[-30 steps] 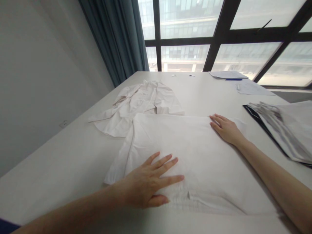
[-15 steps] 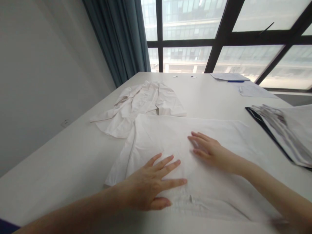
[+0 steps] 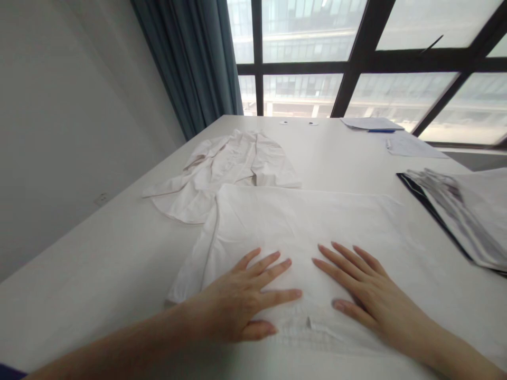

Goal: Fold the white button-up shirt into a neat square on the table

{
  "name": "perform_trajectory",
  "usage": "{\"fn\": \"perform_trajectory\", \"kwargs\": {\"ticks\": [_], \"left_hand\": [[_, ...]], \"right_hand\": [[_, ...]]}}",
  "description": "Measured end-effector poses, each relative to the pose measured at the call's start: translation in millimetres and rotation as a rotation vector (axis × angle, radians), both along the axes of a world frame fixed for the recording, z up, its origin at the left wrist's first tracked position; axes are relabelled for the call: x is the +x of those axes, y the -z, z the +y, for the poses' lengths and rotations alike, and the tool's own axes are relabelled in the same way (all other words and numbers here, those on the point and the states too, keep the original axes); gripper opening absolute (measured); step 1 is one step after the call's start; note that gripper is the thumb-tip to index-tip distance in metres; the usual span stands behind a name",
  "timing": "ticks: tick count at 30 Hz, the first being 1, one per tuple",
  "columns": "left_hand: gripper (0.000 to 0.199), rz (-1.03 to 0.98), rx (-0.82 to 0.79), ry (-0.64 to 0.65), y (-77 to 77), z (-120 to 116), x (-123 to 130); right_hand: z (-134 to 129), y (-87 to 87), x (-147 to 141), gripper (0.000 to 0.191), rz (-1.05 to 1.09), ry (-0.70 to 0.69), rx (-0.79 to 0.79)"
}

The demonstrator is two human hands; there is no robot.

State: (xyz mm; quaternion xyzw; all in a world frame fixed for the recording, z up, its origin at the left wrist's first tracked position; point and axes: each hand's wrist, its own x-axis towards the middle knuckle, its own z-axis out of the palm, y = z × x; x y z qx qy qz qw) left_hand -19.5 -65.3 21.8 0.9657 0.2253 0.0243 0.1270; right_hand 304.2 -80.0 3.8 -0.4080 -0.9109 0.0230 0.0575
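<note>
Left hand and right hand are bare, fingers slim. Forearms bare too; dark blue clothing edge shows bottom-left.

No lettering, label, brand or number can be read anywhere in view. On the papers at 2 o'clock, at the far end of the desk, any print is too faint to be made out.
</note>
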Motion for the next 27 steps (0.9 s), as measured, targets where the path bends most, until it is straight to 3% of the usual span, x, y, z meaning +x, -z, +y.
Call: {"fn": "perform_trajectory", "kwargs": {"ticks": [7,14,20,24,27], "left_hand": [[0.060,0.003,0.037,-0.098,6.5,1,-12],[0.065,0.080,0.127,-0.341,14.2,23,-38],[0.059,0.069,0.168,-0.607,24.0,41,-52],[0.057,0.048,0.145,-0.653,28.3,44,-52],[0.054,0.024,0.176,-0.658,30.3,44,-51]], "right_hand": [[-4,12.5,37,0.070,0.009,0.148,0.013],[15,30.7,90,0.063,0.065,0.555,0.130],[29,12.2,112,0.072,0.211,0.782,0.108],[31,0.1,120,0.078,0.338,0.985,-0.034],[31,-2.9,125,0.081,0.394,1.059,-0.084]]}}
